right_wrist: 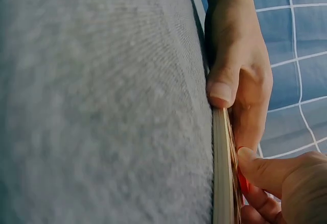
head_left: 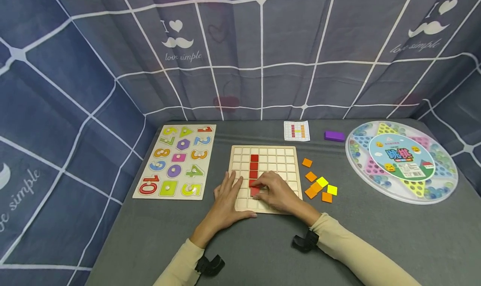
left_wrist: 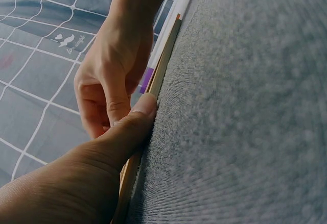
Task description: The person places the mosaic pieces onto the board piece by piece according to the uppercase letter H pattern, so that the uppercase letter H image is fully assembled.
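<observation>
A wooden grid board (head_left: 279, 152) lies on the grey table, with a column of red square tiles (head_left: 254, 165) set in its cells. At the near end of that column, my right hand (head_left: 276, 192) pinches a red tile (right_wrist: 243, 184) between thumb and fingertips, low over the board. My left hand (head_left: 226, 202) rests along the board's left side, fingers stretched out over the edge. Its thumb (left_wrist: 138, 114) presses at the board's near edge.
Several orange tiles (head_left: 307, 163) and two yellow tiles (head_left: 332, 190) lie right of the board. Behind are a small pattern card (head_left: 297, 131) and a purple block (head_left: 334, 136). A number puzzle board (head_left: 174, 160) lies left, a round Chinese checkers set (head_left: 402, 163) right.
</observation>
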Demonstrator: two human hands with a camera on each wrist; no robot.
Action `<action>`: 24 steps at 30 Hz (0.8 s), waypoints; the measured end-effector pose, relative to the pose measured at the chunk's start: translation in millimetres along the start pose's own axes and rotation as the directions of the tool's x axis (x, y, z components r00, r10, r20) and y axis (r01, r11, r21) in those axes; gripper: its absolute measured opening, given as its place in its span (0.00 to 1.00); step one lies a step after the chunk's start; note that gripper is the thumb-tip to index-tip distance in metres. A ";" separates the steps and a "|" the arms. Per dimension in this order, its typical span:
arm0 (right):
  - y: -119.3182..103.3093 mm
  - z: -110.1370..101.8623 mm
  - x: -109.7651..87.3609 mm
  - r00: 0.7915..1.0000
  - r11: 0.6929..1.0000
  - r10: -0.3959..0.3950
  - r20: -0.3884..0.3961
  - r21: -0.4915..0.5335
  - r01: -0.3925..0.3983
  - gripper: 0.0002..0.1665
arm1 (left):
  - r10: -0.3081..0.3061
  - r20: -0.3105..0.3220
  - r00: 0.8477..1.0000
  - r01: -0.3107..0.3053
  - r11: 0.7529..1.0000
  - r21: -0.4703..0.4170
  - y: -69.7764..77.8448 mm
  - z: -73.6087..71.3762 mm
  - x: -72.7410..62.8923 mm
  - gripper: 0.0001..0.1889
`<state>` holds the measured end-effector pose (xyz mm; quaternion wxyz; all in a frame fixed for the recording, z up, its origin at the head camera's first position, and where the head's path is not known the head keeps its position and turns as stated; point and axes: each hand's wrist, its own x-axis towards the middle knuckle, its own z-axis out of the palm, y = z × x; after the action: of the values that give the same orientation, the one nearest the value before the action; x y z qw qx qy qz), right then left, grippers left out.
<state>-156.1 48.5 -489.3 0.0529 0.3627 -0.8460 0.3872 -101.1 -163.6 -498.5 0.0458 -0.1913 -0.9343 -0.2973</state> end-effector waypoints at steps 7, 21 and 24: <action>-0.8 3.9 -0.4 1.000 0.999 -0.013 -0.003 -0.029 0.013 0.16 | 0.009 -0.005 1.000 -0.009 1.000 -0.001 1.5 0.2 0.9 0.60; 3.8 7.9 -0.8 1.000 0.999 -0.020 -0.004 -0.026 0.020 0.16 | 0.031 -0.025 0.999 -0.030 0.999 0.028 1.5 -0.5 0.2 0.59; 4.1 7.5 -1.8 1.000 1.000 -0.006 0.007 -0.015 0.006 0.17 | 0.023 -0.019 1.000 -0.022 1.000 0.022 1.4 0.1 0.4 0.59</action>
<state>-156.0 46.1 -497.7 0.0540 0.3663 -0.8479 0.3794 -100.9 -162.4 -497.7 0.0601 -0.1985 -0.9348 -0.2883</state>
